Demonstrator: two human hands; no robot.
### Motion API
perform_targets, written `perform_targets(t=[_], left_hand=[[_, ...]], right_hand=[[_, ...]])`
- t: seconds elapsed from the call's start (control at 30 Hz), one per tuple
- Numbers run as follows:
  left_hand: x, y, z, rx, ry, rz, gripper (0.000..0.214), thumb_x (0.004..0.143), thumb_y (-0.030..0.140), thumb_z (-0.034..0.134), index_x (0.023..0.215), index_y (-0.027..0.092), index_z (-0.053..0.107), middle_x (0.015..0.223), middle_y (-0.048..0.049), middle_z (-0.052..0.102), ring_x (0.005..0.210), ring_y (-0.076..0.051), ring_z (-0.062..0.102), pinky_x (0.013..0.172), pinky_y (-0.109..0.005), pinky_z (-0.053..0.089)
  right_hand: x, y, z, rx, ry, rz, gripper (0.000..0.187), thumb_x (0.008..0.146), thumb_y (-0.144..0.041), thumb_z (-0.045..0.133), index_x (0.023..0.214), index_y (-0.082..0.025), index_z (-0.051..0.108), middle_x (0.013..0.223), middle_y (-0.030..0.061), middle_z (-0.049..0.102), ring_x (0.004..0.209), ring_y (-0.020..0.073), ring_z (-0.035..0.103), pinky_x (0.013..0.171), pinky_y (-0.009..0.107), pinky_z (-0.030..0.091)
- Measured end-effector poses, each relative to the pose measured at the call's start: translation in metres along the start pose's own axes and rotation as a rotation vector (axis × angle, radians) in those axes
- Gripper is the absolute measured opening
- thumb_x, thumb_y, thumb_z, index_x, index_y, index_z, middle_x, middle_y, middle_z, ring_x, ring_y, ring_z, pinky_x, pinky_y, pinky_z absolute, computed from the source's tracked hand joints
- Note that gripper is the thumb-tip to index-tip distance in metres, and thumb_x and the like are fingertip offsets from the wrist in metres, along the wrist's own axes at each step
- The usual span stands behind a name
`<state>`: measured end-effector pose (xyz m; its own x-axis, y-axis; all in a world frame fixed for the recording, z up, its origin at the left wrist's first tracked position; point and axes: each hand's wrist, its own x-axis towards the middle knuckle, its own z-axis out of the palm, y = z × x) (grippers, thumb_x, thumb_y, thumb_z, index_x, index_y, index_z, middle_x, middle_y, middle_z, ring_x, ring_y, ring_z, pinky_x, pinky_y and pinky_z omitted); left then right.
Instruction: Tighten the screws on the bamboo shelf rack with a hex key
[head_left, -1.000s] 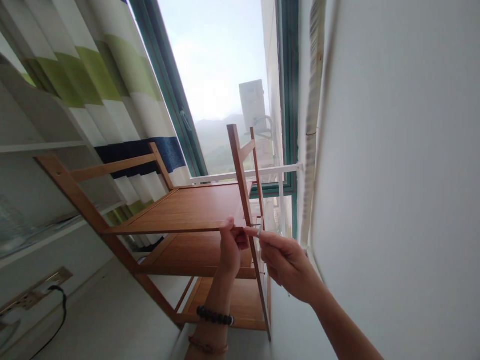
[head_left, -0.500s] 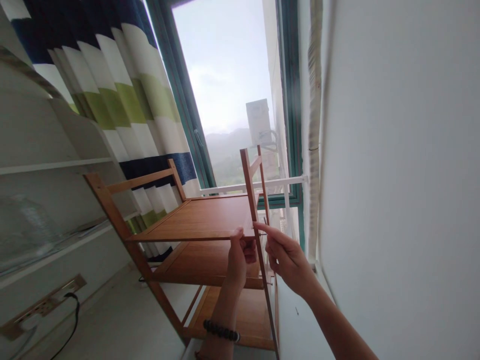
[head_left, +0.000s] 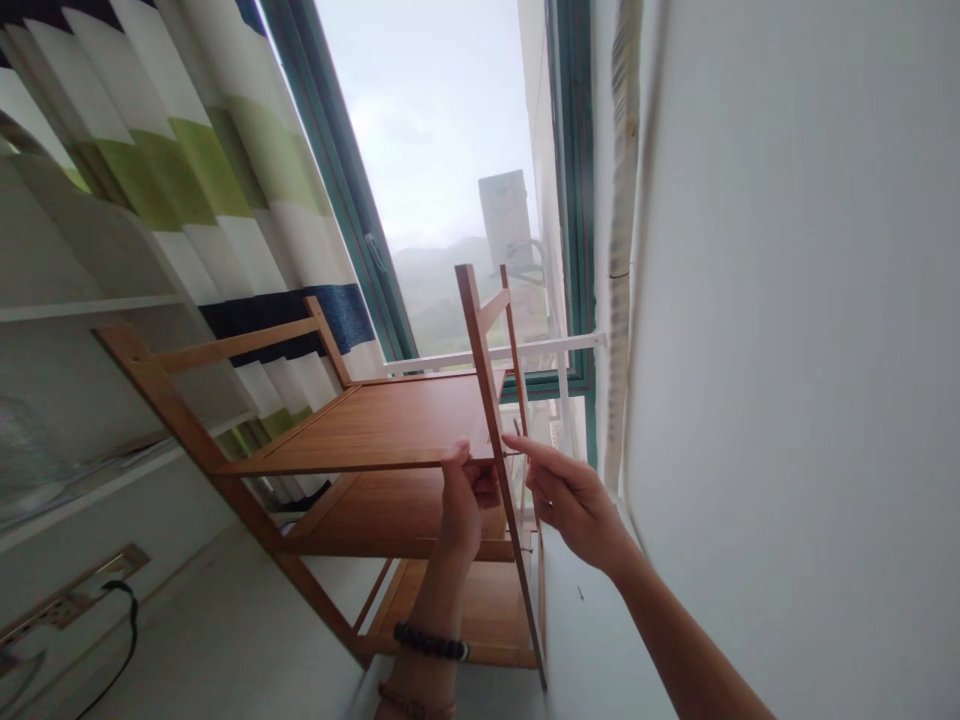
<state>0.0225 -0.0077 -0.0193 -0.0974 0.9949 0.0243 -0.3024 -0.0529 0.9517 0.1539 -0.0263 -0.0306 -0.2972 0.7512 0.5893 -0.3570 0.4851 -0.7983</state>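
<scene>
A wooden shelf rack (head_left: 390, 425) with three boards stands in front of me, tilted in view. My left hand (head_left: 466, 488) is closed on the front edge of the top board, thumb above and fingers curled below, beside the right front post (head_left: 484, 370). On that post's outer side is my right hand (head_left: 562, 490), its index fingertip at the post and its other fingers curled. A thin dark rod and a bolt-like stub show by the fingertip; whether the curled fingers hold anything is hidden. Lower on the post, a small bolt (head_left: 529, 550) sticks out.
Behind the rack are a window (head_left: 427, 120) and a striped curtain (head_left: 217, 180). A white wall (head_left: 787, 300) stands close on the right. White shelving (head_left: 90, 305) and a power strip with a black cord (head_left: 124, 600) are at left. A small screw-like piece (head_left: 580, 593) lies low right.
The view has shifted, so the rack and both hands appear slightly further left and higher. Both hands keep their places at the post and top board.
</scene>
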Motion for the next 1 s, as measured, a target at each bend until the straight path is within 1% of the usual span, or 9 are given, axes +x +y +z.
perform_targets(t=[0.17,0.27,0.37,0.47,0.57,0.67,0.83,0.9,1.0], left_hand=[[0.0,0.002,0.001,-0.004,-0.019,-0.007,0.051,0.058,0.064,0.037,0.044,0.016,0.047,0.037,0.002,0.038,0.037,-0.008,0.029,0.039,-0.021,0.018],[0.0,0.002,0.001,-0.003,0.004,0.001,0.05,0.059,0.063,0.038,0.046,0.016,0.048,0.036,0.0032,0.035,0.038,-0.008,0.029,0.039,-0.021,0.018],[0.001,0.001,0.0,-0.014,0.017,0.003,0.049,0.059,0.062,0.039,0.047,0.016,0.049,0.037,0.0034,0.037,0.038,-0.008,0.028,0.04,-0.02,0.019],[0.002,-0.002,-0.002,-0.015,-0.015,-0.002,0.051,0.061,0.063,0.037,0.046,0.016,0.046,0.04,0.002,0.04,0.038,-0.007,0.029,0.04,-0.021,0.02],[0.003,-0.004,-0.004,-0.004,-0.018,0.0,0.051,0.063,0.064,0.037,0.046,0.016,0.046,0.04,0.0019,0.041,0.038,-0.007,0.03,0.04,-0.021,0.022],[0.002,-0.005,-0.005,-0.003,0.001,0.018,0.051,0.065,0.063,0.037,0.046,0.016,0.046,0.04,0.0021,0.04,0.038,-0.007,0.031,0.039,-0.021,0.022],[0.001,-0.004,-0.005,-0.013,-0.022,0.031,0.051,0.064,0.063,0.041,0.048,0.015,0.046,0.043,0.0023,0.04,0.038,-0.006,0.03,0.039,-0.019,0.02],[0.0,-0.003,-0.004,-0.035,-0.035,0.026,0.049,0.062,0.063,0.043,0.05,0.015,0.047,0.043,0.0029,0.04,0.038,-0.006,0.028,0.038,-0.019,0.017],[0.0,-0.003,-0.004,-0.042,-0.008,0.024,0.047,0.061,0.062,0.045,0.051,0.015,0.048,0.042,0.0037,0.039,0.036,-0.006,0.025,0.039,-0.019,0.015]], right_hand=[[0.009,-0.002,-0.001,-0.032,0.073,0.055,0.043,0.09,-0.033,0.036,0.131,-0.023,0.042,0.059,-0.0059,0.024,0.046,0.0065,0.021,0.04,0.019,0.018],[0.011,0.0,-0.006,-0.164,0.131,0.094,0.04,0.089,-0.031,0.037,0.126,-0.021,0.047,0.057,-0.0065,0.026,0.045,0.0066,0.022,0.041,0.019,0.02],[0.005,0.002,-0.009,-0.319,0.169,0.149,0.033,0.087,-0.026,0.037,0.11,-0.016,0.058,0.052,-0.0073,0.027,0.044,0.0069,0.023,0.041,0.019,0.02],[-0.004,0.0,-0.008,-0.418,0.091,0.169,0.025,0.082,-0.017,0.038,0.084,-0.014,0.063,0.048,-0.0072,0.029,0.044,0.0067,0.026,0.041,0.019,0.021],[-0.012,-0.008,-0.006,-0.393,-0.029,0.146,0.025,0.078,-0.013,0.038,0.074,-0.013,0.062,0.049,-0.0065,0.031,0.044,0.006,0.027,0.042,0.018,0.022],[-0.017,-0.014,-0.003,-0.305,-0.069,0.12,0.026,0.081,-0.014,0.038,0.08,-0.013,0.064,0.05,-0.0063,0.028,0.045,0.0058,0.024,0.042,0.018,0.021],[-0.016,-0.012,0.001,-0.123,-0.07,0.105,0.031,0.087,-0.026,0.039,0.103,-0.014,0.064,0.052,-0.0064,0.024,0.045,0.006,0.02,0.04,0.019,0.018],[-0.015,-0.01,0.003,-0.077,-0.062,0.107,0.033,0.088,-0.03,0.04,0.107,-0.014,0.063,0.053,-0.0064,0.024,0.045,0.0059,0.019,0.04,0.02,0.017],[-0.014,-0.008,0.004,-0.039,-0.041,0.11,0.035,0.088,-0.034,0.042,0.111,-0.015,0.061,0.054,-0.0064,0.024,0.045,0.0055,0.019,0.04,0.02,0.016]])
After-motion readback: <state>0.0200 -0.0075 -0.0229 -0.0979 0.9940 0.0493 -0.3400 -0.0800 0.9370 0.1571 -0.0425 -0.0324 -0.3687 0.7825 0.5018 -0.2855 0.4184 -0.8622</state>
